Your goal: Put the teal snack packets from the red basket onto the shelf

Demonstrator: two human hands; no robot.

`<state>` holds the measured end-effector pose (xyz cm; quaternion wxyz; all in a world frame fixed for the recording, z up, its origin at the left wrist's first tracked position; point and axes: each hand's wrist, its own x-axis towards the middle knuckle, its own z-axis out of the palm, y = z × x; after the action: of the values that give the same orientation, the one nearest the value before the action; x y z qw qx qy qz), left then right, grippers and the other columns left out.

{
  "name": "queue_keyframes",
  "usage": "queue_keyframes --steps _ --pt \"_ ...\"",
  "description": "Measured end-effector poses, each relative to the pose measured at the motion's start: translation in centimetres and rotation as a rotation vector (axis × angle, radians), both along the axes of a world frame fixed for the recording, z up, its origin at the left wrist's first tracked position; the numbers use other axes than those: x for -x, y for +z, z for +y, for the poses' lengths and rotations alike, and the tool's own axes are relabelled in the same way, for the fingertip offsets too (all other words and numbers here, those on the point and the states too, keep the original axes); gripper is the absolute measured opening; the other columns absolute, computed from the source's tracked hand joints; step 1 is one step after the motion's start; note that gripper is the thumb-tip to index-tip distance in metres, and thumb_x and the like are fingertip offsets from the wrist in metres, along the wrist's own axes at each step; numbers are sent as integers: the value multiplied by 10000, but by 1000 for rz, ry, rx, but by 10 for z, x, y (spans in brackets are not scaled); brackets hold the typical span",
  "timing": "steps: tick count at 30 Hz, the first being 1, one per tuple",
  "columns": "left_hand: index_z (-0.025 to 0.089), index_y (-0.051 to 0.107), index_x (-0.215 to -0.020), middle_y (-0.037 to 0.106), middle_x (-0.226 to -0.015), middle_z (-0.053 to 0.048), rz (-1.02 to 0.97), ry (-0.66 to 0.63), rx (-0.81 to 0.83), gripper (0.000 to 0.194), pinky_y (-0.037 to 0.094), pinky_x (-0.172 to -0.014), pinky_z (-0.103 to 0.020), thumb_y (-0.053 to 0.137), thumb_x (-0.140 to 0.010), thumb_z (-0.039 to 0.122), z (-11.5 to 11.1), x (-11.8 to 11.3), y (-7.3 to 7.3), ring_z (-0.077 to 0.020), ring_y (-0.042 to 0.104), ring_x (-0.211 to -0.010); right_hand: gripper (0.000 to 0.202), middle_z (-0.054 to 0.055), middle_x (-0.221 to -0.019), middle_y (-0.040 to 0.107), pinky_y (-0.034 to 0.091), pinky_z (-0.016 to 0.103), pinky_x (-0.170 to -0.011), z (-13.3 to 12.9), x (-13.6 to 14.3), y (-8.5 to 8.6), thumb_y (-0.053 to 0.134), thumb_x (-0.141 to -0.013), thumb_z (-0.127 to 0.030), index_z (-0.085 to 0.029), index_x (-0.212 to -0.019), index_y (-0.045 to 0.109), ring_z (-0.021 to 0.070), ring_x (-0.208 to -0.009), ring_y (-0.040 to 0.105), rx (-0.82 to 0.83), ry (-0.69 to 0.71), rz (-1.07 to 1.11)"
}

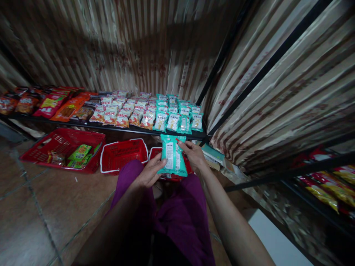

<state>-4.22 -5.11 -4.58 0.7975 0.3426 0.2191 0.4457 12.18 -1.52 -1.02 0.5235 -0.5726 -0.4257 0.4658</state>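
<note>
A teal snack bag (173, 157) with its printed label side up is held between both hands, above a red basket and in front of the shelf. My left hand (152, 170) grips its lower left edge, thumb on the front. At the upper right corner, my right hand (192, 153) pinches the bag. Just beyond, several small teal packets (173, 122) stand in rows at the shelf's right end. To their left are several white and orange packets (123, 117).
A black shelf (133, 129) runs across, with red and orange bags (52, 103) at left. Below are a large red basket (95, 138) with green packs and a smaller red basket (124, 153). Books (213, 153) lie right. Black metal bars (266, 70) slope across the right side.
</note>
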Motion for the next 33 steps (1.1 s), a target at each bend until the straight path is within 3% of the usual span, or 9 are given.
queue_keyframes --steps 5,8,11,15,20,23,27,33 --pt "187 581 -1158 671 -1102 -78 6 102 33 533 469 -853 -304 766 -680 332 3 -1 3 -232 628 -1004 493 -3 -772 672 427 237 -571 -3 1 -4 682 -632 -610 -204 -910 669 131 -658 570 -10 29 -19" --pt "184 591 -1138 679 -1077 -65 4 184 72 500 464 -856 -296 756 -690 331 7 -1 2 -206 636 -963 474 31 -901 700 473 270 -681 -13 2 -8 716 -626 -563 -205 -936 687 164 -776 612 -3 97 -44" --pt "179 602 -1112 681 -1066 -59 10 207 95 474 463 -853 -289 759 -687 320 9 -1 0 -188 639 -930 474 32 -850 712 487 297 -689 -22 5 -14 770 -560 -527 -204 -898 694 178 -751 621 21 90 5" --pt "177 591 -1133 682 -1065 -66 1 196 107 504 471 -843 -298 763 -681 320 8 -4 -3 -201 639 -933 472 15 -717 700 478 297 -622 -26 10 -21 822 -465 -478 -193 -819 694 164 -639 602 42 -21 120" --pt "194 580 -1162 660 -1103 -70 -33 163 117 471 487 -792 -289 716 -726 311 8 -1 -1 -207 624 -973 424 -4 -675 686 463 281 -596 -23 14 -27 833 -432 -411 -190 -764 690 135 -583 576 16 -144 219" --pt "224 558 -1203 628 -1165 -65 -72 134 100 494 482 -842 -318 703 -731 231 7 2 0 -207 601 -1031 418 -4 -660 679 468 289 -589 -21 14 -29 828 -429 -399 -193 -762 681 136 -566 574 14 -210 253" --pt "215 586 -1144 632 -1150 -56 -27 233 143 500 472 -886 -324 724 -670 131 5 -2 -1 -180 613 -996 424 -1 -664 680 482 299 -586 -17 14 -34 829 -425 -396 -197 -766 673 148 -574 589 12 -252 285" --pt "174 598 -1004 688 -966 -37 75 365 189 368 474 -875 -317 704 -656 119 0 -16 -2 -158 645 -883 454 4 -660 681 490 309 -526 -12 14 -44 836 -400 -403 -205 -762 649 164 -552 596 20 -285 323"
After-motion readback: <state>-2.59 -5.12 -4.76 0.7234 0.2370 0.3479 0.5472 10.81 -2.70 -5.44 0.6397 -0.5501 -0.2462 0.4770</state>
